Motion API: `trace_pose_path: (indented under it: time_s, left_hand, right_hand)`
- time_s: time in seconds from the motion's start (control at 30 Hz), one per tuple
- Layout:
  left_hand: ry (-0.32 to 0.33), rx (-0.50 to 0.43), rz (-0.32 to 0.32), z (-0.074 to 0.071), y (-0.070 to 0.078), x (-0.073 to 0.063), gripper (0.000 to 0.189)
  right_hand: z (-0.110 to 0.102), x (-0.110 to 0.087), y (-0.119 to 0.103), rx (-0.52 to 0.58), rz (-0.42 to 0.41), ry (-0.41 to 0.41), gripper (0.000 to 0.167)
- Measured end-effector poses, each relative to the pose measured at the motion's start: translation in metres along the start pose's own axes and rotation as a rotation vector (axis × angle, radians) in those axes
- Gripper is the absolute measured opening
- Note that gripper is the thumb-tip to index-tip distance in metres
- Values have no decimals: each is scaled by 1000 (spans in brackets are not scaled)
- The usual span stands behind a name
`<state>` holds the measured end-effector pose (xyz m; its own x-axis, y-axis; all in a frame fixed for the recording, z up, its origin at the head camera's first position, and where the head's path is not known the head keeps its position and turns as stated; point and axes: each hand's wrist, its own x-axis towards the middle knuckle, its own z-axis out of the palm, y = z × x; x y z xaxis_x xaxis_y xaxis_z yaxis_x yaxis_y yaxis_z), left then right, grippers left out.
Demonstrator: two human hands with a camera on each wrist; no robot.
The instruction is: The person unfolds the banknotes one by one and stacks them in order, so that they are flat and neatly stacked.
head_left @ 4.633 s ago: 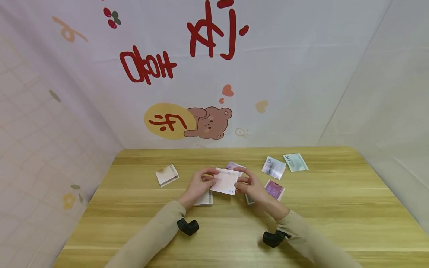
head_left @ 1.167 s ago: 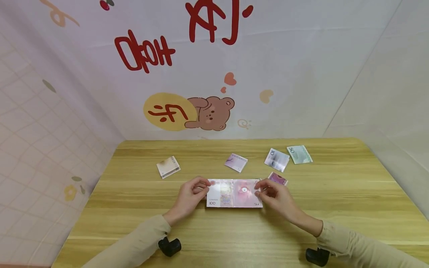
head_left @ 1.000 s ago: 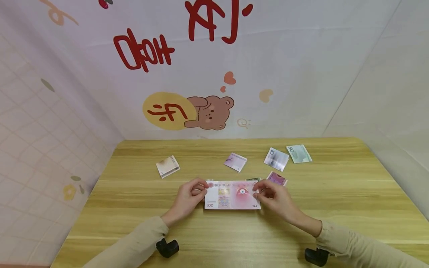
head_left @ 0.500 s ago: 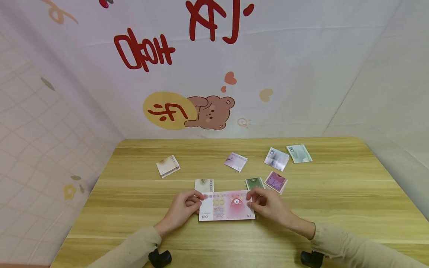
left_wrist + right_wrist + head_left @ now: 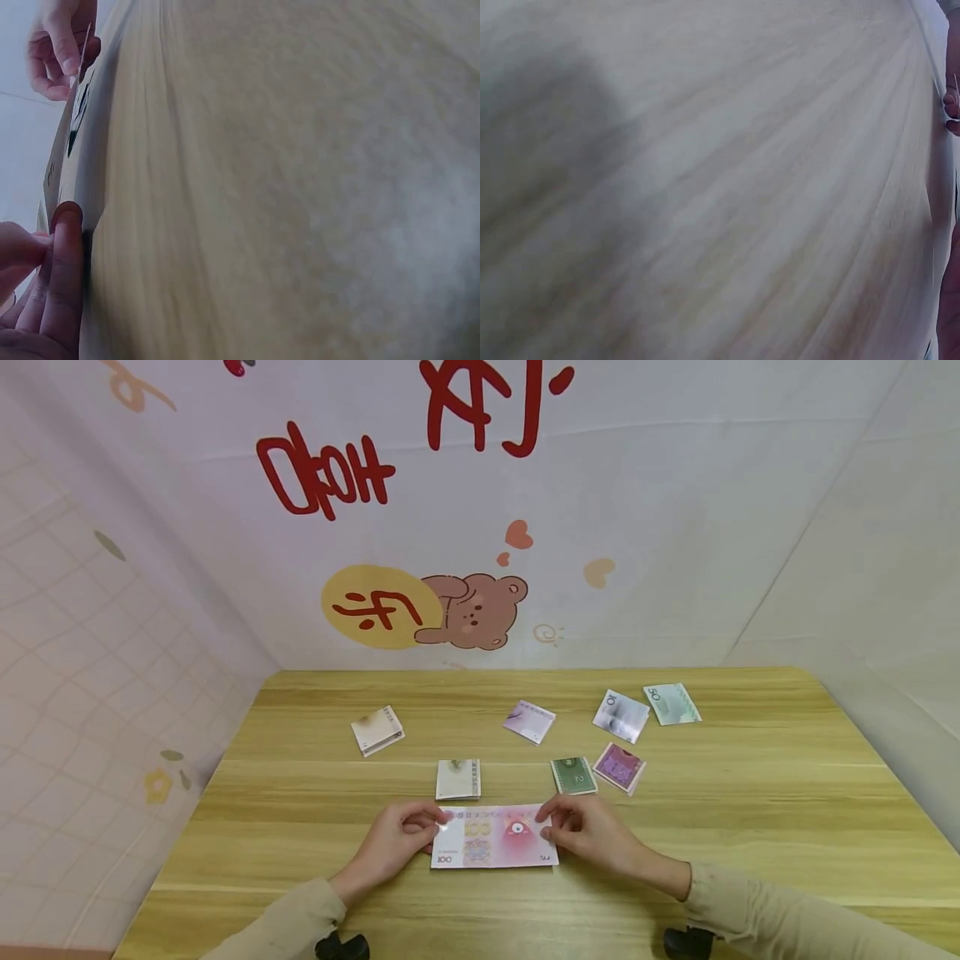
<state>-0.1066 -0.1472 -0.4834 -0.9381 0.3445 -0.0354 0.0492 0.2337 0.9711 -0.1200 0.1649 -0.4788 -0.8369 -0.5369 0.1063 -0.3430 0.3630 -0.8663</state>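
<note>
A pink-and-white 100 banknote [image 5: 493,839] is spread out flat between the two hands near the middle of the wooden table. My left hand [image 5: 395,841] pinches its left end between thumb and fingers. At the other end, my right hand [image 5: 588,832] pinches the upper right part, the thumb lying on the printed face. Edge-on in the left wrist view, the banknote [image 5: 64,142] stretches from the near fingers to the far hand. The right wrist view shows mostly tabletop, with bits of the hands at its right edge.
Just beyond the banknote lie a folded pale note [image 5: 458,779] and a folded green note [image 5: 573,776], with a magenta one [image 5: 619,767] beside it. Farther back are a beige folded note [image 5: 377,732], a purple one [image 5: 529,721], a 10 note [image 5: 621,716] and a 50 note [image 5: 672,704].
The banknote was folded in both hands at first and is now opened out. Both hands have drawn it toward the body and slightly left, uncovering the pale and green notes.
</note>
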Motion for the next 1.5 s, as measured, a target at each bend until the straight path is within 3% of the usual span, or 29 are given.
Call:
trace_pose_path:
  time_s: [0.43, 0.87, 1.37, 1.5]
  left_hand:
    - [-65, 10, -76, -12, 1, -2, 13]
    - [-133, 170, -123, -16, 9, 3, 13]
    - [-180, 239, -124, -14, 21, 8, 15]
    - [-184, 208, -129, -10, 26, 13, 16]
  right_hand:
    - [9, 1, -2, 36, 69, -70, 12]
    - [10, 4, -1, 84, 117, -133, 13]
    - [2, 2, -6, 82, 150, -146, 9]
    - [-5, 0, -5, 103, 172, -119, 10]
